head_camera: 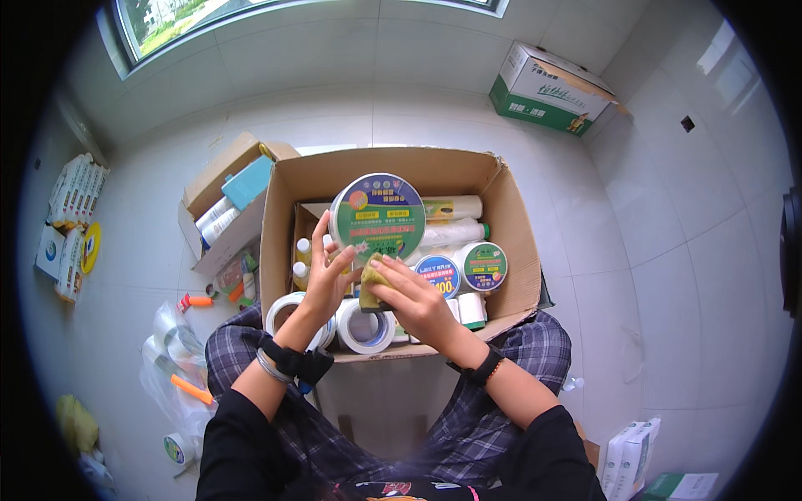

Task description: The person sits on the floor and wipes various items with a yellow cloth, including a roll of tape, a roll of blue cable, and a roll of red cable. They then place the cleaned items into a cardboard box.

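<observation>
A large round tub or roll with a green and blue printed face [378,216] is tilted up above an open cardboard box [401,164]. My left hand [326,272] supports its lower left edge with spread fingers. In my right hand [410,294] is a folded yellowish cloth [374,285], pressed near the lower rim of the printed face. Inside the box lie white tape rolls [366,327], a smaller round item with a green and blue label [484,266], a blue-labelled round item [437,275], a plastic-wrapped roll [452,232] and white-capped bottles [301,269].
At the left stand a smaller open carton [222,164] with a teal case [248,181], a plastic bag of rolls [166,351], an orange-handled tool [192,389] and stacked white packs [78,188]. A green and white carton [551,91] rests by the wall at the upper right.
</observation>
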Action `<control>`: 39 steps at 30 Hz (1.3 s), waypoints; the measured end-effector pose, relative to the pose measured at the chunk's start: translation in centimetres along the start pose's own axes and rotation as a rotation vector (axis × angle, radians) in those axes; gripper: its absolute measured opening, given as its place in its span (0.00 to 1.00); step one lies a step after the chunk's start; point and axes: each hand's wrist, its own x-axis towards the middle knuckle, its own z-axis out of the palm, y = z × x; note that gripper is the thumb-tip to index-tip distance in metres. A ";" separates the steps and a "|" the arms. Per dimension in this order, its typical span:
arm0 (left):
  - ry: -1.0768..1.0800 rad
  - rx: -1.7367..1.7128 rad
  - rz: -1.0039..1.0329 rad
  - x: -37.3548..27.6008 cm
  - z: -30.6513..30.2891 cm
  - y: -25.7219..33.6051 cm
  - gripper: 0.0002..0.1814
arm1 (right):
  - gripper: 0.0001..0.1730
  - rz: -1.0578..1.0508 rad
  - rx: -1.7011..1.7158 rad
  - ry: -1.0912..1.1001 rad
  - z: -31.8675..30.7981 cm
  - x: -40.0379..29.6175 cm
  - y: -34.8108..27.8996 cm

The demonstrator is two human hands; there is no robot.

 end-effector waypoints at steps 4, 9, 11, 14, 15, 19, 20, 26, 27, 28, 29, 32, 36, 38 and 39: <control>0.109 0.075 -0.020 0.1 0.0 -0.6 0.41 | 0.18 0.030 0.020 -0.036 0.6 -0.6 0.4; 0.164 0.118 0.020 0.1 0.1 -0.6 0.41 | 0.20 0.101 -0.054 -0.030 -0.3 -0.6 1.7; 0.172 0.180 0.065 0.2 0.3 -0.1 0.41 | 0.22 0.190 -0.099 0.027 -1.0 -0.4 2.4; 0.146 0.224 0.046 0.1 0.5 -0.1 0.41 | 0.25 0.302 -0.140 0.130 -1.1 -0.9 4.0; 0.127 0.252 0.034 0.0 0.5 -0.3 0.42 | 0.26 0.330 -0.138 0.157 -1.0 -0.9 4.4; 0.022 0.706 0.171 -0.1 -1.2 -2.1 0.43 | 0.27 0.398 -0.111 0.212 -0.9 -1.0 5.1; 0.040 0.580 0.100 -0.3 -0.3 -2.0 0.43 | 0.27 0.393 -0.105 0.211 -1.0 -1.0 5.1; 0.060 0.532 0.045 -0.5 0.3 -2.0 0.43 | 0.28 0.217 -0.025 0.072 -1.0 -0.6 2.8; 0.063 0.514 0.036 -0.5 0.4 -1.9 0.43 | 0.28 0.187 -0.014 0.049 -0.8 -0.6 2.5; 0.065 0.495 0.026 -0.5 0.5 -1.8 0.43 | 0.26 0.160 -0.038 0.038 -0.6 -0.7 2.4; 0.071 0.480 0.017 -0.5 0.5 -1.7 0.43 | 0.26 0.157 -0.063 0.037 -0.6 -0.7 2.5; 0.042 0.478 0.039 -0.3 0.4 -1.2 0.43 | 0.26 0.206 -0.136 0.073 -1.5 -0.4 3.5; 0.040 0.504 0.033 -0.6 0.6 -0.9 0.44 | 0.28 0.344 -0.157 0.172 -2.1 -0.4 4.5; 0.038 0.469 0.022 -0.7 0.9 -0.7 0.44 | 0.29 0.353 -0.153 0.180 -2.1 -0.5 4.5; 0.043 0.488 0.032 -0.7 0.8 -0.7 0.44 | 0.29 0.341 -0.167 0.166 -2.1 -0.6 4.5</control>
